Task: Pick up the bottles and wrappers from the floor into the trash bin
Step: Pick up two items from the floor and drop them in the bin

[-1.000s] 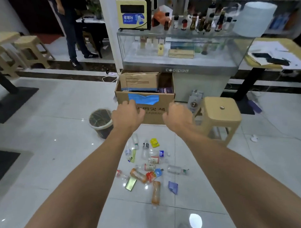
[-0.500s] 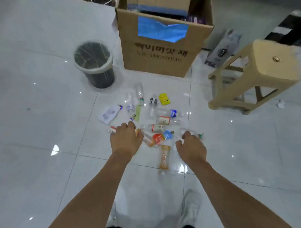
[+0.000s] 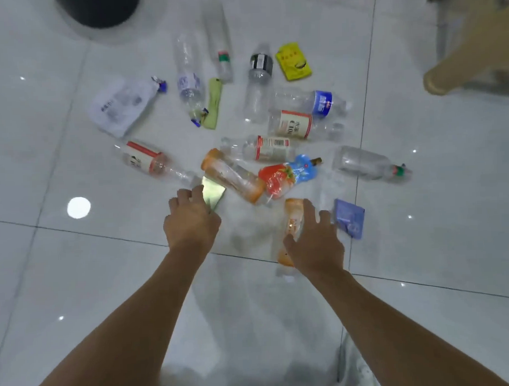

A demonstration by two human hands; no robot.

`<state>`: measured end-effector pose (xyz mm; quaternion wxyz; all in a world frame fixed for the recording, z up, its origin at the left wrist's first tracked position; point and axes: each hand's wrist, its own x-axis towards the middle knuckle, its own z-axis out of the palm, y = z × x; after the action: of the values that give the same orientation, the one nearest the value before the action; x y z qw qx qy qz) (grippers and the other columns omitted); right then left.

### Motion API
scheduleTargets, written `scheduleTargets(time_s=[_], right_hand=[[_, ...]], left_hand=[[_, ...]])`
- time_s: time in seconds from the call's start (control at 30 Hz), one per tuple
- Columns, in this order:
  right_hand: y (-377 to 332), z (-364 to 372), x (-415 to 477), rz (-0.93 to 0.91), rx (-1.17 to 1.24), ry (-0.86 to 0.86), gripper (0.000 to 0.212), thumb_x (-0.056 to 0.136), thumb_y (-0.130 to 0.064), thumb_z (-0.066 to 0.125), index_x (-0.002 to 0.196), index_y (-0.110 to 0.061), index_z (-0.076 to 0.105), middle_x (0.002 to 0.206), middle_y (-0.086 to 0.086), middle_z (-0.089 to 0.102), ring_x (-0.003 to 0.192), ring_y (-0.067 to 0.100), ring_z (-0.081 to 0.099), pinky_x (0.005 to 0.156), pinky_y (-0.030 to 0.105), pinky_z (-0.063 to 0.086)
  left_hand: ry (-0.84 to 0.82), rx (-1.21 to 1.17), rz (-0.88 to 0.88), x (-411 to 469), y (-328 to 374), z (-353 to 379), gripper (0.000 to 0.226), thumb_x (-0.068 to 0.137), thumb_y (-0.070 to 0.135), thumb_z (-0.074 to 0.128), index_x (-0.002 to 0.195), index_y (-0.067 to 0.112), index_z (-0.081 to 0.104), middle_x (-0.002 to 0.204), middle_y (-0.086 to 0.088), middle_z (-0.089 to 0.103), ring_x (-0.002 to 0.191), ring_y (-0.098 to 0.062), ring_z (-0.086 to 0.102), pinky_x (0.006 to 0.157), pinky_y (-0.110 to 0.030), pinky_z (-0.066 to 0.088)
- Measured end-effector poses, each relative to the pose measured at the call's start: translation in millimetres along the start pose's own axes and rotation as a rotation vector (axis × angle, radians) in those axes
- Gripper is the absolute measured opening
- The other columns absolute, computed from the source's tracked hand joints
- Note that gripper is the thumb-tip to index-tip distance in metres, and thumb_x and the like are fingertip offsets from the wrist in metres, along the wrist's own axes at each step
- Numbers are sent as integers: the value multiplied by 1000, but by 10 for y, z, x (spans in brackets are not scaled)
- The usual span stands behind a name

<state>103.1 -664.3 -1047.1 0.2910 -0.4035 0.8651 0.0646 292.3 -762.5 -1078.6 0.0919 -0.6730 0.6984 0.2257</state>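
Head camera: litter [image 3: 270, 149] is strewn across the white tile floor [image 3: 77, 285], and the black trash bin [image 3: 99, 9] sits top left, well apart from both hands. The left hand [image 3: 190, 221] has its fingers curled on the near edge of the shiny green wrapper [image 3: 215, 191]. Pinched yet? I can't tell. The right hand [image 3: 315, 239] is spread wide over the orange bottle [image 3: 291, 220], holding nothing. My call: nip that flat wrapper by its edge and wrap the bottle round its middle, since it looks likely to roll on slick tile. Then both go to the bin.
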Motion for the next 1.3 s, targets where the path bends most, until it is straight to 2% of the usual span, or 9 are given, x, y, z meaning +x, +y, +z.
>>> scheduleTargets(time_s=[0.1,0.23,0.37,0.47,0.67,0.87,1.0,1.13,1.3], right_hand=[[48,488,232,3,-28,17,88,84,-40,61,148,-35,2,153,11,12,131,33,32,93,49,43],[167,890,420,-1,-66,80,101,81,-45,68,148,-36,-8,157,12,4,137,35,26,96,54,42],[288,1092,460,56,-19,27,109,80,-38,68,147,-37,-18,142,15,27,111,35,52,84,47,51],[261,1161,403,81,-26,2,111,81,-30,64,145,-38,-26,120,15,40,90,32,58,74,43,52],[31,984,185,2,-60,55,112,79,-29,65,147,-37,-24,121,14,39,86,28,53,61,34,40],[-529,125,-118,-124,-49,150,109,78,-35,65,151,-33,-15,114,12,43,89,29,54,68,37,48],[-1009,-764,-457,-215,-167,226,106,77,-40,60,151,-25,-14,127,13,44,95,27,55,79,38,44],[-1618,-1971,-1044,-285,-134,268,105,79,-45,61,151,-25,-12,128,16,43,103,31,54,82,41,48],[-2409,-3443,-2039,-396,-112,355,104,75,-41,63,151,-26,-7,121,13,43,98,31,52,76,41,48]], left_hand=[[46,101,65,172,-63,460,69,85,34,64,144,18,32,138,-14,38,123,-34,39,87,-47,45],[47,119,76,372,-170,837,78,85,27,68,148,23,21,144,-19,28,128,-37,33,96,-50,43],[33,201,89,390,-212,1032,87,75,-7,61,147,21,19,136,-24,30,110,-38,41,81,-42,50],[-22,91,46,287,-237,1062,81,74,3,63,143,24,25,121,-22,38,107,-36,39,72,-38,50],[-61,99,139,6,-327,789,96,73,25,69,151,32,13,117,-16,38,108,-31,36,64,-35,49],[-36,-39,81,-51,-185,-205,102,73,16,69,150,35,6,120,-13,34,106,-29,41,68,-37,49],[43,-24,85,-172,-142,-1255,105,72,15,74,152,14,7,133,-13,31,117,-31,40,76,-38,51],[195,-29,82,-448,-55,-2760,75,72,12,73,134,5,31,126,-13,37,113,-30,43,83,-38,50],[360,-14,38,-1055,-9,-4653,63,69,10,69,125,7,39,121,-12,41,107,-28,44,75,-35,45]])
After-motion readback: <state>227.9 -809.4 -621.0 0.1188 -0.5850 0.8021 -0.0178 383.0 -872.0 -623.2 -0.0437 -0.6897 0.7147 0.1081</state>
